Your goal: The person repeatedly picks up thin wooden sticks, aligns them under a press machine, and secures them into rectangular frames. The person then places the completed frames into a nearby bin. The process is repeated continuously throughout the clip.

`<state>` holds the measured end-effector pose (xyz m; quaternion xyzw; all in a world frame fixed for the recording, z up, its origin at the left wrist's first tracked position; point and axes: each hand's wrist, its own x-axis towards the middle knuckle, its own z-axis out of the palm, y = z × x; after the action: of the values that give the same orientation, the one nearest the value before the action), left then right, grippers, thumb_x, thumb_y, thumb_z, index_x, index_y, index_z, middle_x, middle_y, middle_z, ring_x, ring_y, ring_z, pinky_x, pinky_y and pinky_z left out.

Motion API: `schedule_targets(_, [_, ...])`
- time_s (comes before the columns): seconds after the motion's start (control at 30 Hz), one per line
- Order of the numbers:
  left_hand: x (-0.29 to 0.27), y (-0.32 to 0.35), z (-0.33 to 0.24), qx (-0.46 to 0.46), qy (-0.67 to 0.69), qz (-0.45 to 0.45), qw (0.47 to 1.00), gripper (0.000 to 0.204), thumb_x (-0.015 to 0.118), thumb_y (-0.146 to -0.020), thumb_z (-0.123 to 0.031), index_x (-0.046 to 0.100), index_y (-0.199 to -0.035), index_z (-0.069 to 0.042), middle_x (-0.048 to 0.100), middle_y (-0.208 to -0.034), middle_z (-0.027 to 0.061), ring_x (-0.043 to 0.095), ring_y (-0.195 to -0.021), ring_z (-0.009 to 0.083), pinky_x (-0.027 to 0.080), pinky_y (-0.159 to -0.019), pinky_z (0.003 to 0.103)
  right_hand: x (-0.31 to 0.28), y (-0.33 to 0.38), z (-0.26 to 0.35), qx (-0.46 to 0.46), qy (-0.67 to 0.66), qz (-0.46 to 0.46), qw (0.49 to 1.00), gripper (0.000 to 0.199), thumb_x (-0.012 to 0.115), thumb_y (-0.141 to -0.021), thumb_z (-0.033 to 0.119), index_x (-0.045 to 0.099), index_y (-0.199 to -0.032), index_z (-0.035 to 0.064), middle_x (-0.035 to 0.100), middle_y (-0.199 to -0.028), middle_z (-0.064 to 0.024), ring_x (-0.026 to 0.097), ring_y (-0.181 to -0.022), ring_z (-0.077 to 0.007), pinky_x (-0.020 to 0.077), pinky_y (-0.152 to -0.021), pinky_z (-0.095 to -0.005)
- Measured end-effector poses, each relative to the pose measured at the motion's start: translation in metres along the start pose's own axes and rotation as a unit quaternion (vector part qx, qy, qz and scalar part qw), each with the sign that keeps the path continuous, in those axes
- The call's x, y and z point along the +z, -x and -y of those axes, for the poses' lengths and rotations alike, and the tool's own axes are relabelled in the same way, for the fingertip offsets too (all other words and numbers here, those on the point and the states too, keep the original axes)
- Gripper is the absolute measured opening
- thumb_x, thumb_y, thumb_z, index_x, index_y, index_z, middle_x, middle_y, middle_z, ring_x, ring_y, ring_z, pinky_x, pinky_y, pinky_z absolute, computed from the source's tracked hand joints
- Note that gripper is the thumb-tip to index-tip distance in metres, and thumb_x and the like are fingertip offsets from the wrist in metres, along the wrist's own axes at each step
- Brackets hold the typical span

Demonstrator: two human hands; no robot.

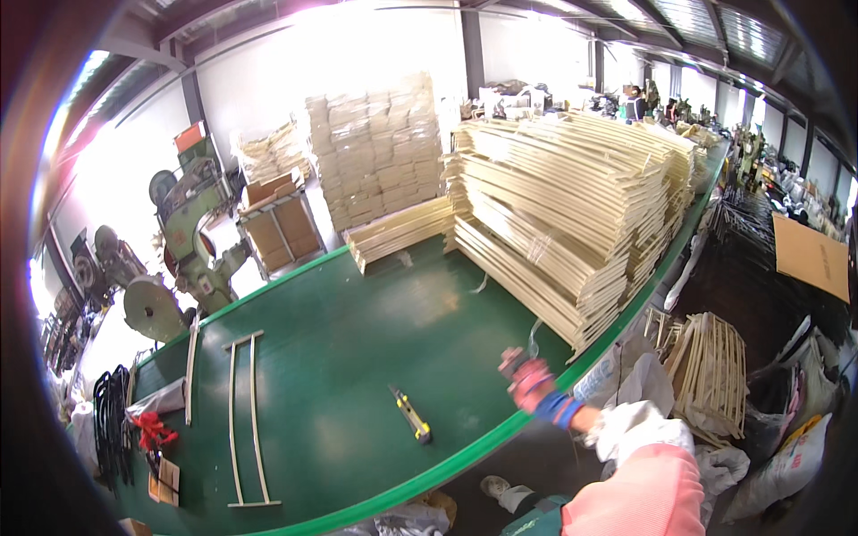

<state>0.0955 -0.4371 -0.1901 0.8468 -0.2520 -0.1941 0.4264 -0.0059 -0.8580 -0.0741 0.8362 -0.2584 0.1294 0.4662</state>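
Note:
My right hand (529,382), in a red and blue work glove, reaches over the near right edge of the green table (340,330). Its fingers are smeared by motion, so their grip does not show. A thin pale strip (534,339) rises just beyond the fingertips; whether they touch it is unclear. Close by stands a tall stack of cream-coloured frames (545,214) made of slim bars. Left of the hand, a yellow and black utility knife (411,416) lies on the table. My left hand is out of view.
One ladder-like frame (234,420) lies flat at the left, near black bent tubes (112,420) and a red cloth (155,431). A smaller bundle of bars (398,234) sits at the far edge. Green machines (192,237) stand beyond; sacks and bundled frames (712,371) fill the right.

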Motion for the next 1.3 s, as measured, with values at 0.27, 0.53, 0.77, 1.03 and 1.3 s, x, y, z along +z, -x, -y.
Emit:
schedule_targets(0.27, [0.098, -0.228, -0.210, 0.311, -0.078, 0.059, 0.945, 0.018, 0.061, -0.079, -0.017, 0.065, -0.094, -0.009, 0.065, -0.092, 0.0085, 0.060, -0.088, 0.0274, 0.046, -0.080, 0.039, 0.061, -0.112, -0.322, 0.272, -0.070, -0.117, 0.952, 0.061, 0.053, -0.076, 0.023, 0.041, -0.133, 0.0041, 0.034, -0.142, -0.0140, 0.033, -0.127, -0.0334, 0.0260, -0.105, -0.0459])
schedule_targets(0.53, [0.098, -0.434, -0.264, 0.197, -0.271, -0.043, 0.941, 0.034, 0.063, -0.074, -0.028, 0.062, -0.103, -0.010, 0.062, -0.106, 0.0119, 0.056, -0.101, 0.0308, 0.042, -0.089, 0.044, 0.103, -0.144, -0.207, 0.105, -0.193, -0.039, 0.975, 0.046, 0.043, -0.085, 0.030, 0.044, -0.126, 0.0101, 0.033, -0.138, -0.0095, 0.030, -0.127, -0.0312, 0.0246, -0.103, -0.0438])
schedule_targets(0.77, [0.047, -0.658, -0.312, 0.245, -0.397, -0.146, 0.872, 0.054, 0.062, -0.075, -0.034, 0.051, -0.120, -0.006, 0.051, -0.126, 0.0113, 0.044, -0.120, 0.0274, 0.033, -0.101, 0.040, 0.055, -0.200, 0.128, -0.371, -0.632, 0.158, 0.661, 0.058, 0.050, -0.081, 0.041, 0.040, -0.135, 0.0205, 0.020, -0.150, -0.0110, 0.021, -0.136, -0.0318, 0.0149, -0.109, -0.0479])
schedule_targets(1.03, [0.001, -0.820, -0.301, 0.188, -0.384, -0.123, 0.896, 0.054, 0.058, -0.080, -0.039, 0.050, -0.120, -0.003, 0.051, -0.125, 0.0153, 0.046, -0.117, 0.0291, 0.036, -0.098, 0.040, 0.238, -0.502, 0.203, 0.087, -0.565, -0.014, 0.820, 0.067, 0.051, -0.078, 0.040, 0.040, -0.129, -0.0017, 0.044, -0.128, -0.0214, 0.041, -0.118, -0.0379, 0.0278, -0.102, -0.0528])
schedule_targets(1.3, [-0.056, -0.688, -0.108, 0.286, -0.318, -0.094, 0.899, 0.053, 0.057, -0.079, -0.025, 0.046, -0.120, 0.006, 0.049, -0.123, 0.0224, 0.045, -0.115, 0.0387, 0.032, -0.100, 0.048, 0.384, -0.767, 0.208, -0.043, -0.695, 0.353, 0.625, 0.075, 0.042, -0.081, 0.067, 0.055, -0.121, 0.0049, 0.058, -0.118, -0.0154, 0.053, -0.108, -0.0302, 0.0384, -0.095, -0.0376])
